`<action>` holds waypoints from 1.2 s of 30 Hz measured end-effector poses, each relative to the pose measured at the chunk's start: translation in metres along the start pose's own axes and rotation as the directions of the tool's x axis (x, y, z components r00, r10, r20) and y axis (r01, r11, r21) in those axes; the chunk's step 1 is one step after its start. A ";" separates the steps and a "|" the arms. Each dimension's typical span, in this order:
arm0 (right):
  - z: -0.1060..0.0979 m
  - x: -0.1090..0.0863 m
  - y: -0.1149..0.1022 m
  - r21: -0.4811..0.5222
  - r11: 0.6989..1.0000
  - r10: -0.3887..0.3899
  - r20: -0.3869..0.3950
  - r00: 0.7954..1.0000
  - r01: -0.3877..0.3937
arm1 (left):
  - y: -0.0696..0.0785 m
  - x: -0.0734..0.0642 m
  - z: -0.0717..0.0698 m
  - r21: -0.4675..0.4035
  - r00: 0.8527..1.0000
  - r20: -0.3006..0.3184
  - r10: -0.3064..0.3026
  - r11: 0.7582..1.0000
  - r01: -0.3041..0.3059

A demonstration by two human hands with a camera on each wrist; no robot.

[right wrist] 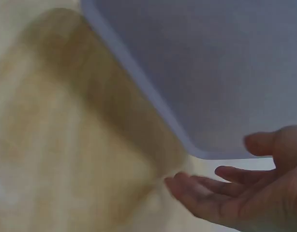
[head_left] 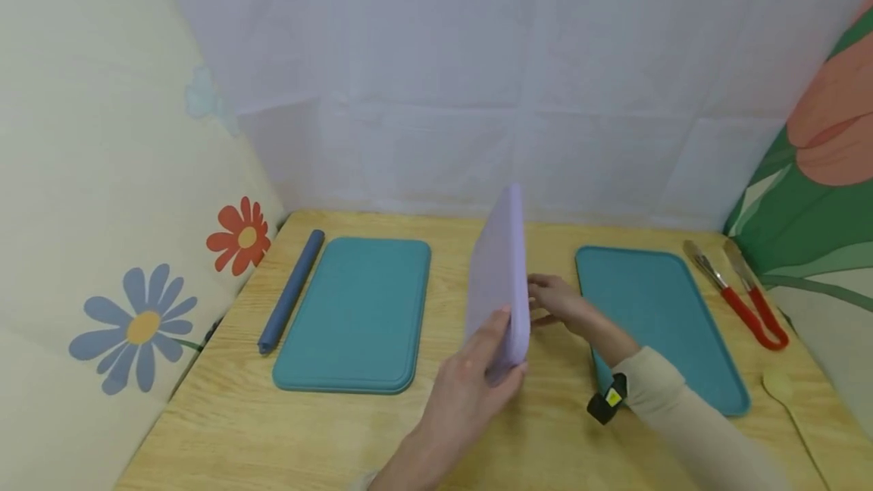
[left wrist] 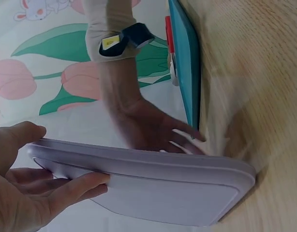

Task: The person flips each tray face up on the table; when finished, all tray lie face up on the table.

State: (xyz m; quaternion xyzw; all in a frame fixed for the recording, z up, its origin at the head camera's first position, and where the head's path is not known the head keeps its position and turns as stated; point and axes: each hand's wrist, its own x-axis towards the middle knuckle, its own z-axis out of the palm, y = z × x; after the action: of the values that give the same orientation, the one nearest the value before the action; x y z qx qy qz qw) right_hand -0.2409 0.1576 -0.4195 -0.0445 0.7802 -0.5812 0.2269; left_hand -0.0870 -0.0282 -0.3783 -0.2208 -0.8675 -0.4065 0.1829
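A flat lilac rectangular board (head_left: 494,279) with rounded corners is held on edge, nearly upright, over the middle of the table. My left hand (head_left: 464,381) grips its near edge, thumb on one face and fingers on the other. In the left wrist view, those fingers lie on the grooved face of the lilac board (left wrist: 172,193). On the board's right side is my right hand (head_left: 562,305), its fingers extended and partly hidden by the board in the head view. The right wrist view shows the right hand (right wrist: 250,193) beside a corner, holding nothing.
Left on the wooden table (head_left: 273,445) lie a teal board (head_left: 355,317) and a rolled dark blue mat (head_left: 292,292). To the right are a teal rimmed tray (head_left: 661,317), red-handled tongs (head_left: 746,309) and a pale yellow spoon (head_left: 779,385). A pale cloth wall (head_left: 436,82) borders the back.
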 end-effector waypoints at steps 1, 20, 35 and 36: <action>0.004 0.001 0.004 -0.005 1.000 0.009 0.010 1.000 -0.009 | 0.000 0.000 -0.001 -0.011 1.000 0.006 -0.018 1.000 0.019; 0.031 0.000 0.005 -0.048 0.997 0.065 0.084 0.994 -0.062 | -0.006 0.011 -0.004 -0.420 0.978 -0.047 -0.202 0.892 0.164; 0.024 0.002 0.004 0.014 0.998 0.059 0.090 0.994 -0.061 | -0.009 0.010 -0.011 -0.521 0.937 -0.067 -0.344 0.813 0.261; 0.022 0.002 0.004 0.010 0.998 0.063 0.079 0.995 -0.064 | -0.009 0.009 -0.011 -0.531 0.935 -0.071 -0.347 0.807 0.259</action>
State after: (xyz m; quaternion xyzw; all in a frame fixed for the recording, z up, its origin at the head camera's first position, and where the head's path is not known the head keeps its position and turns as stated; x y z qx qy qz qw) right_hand -0.2329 0.1384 -0.4285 -0.0412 0.7681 -0.5762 0.2762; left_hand -0.0977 -0.0398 -0.3725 -0.0856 -0.7335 -0.6634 0.1209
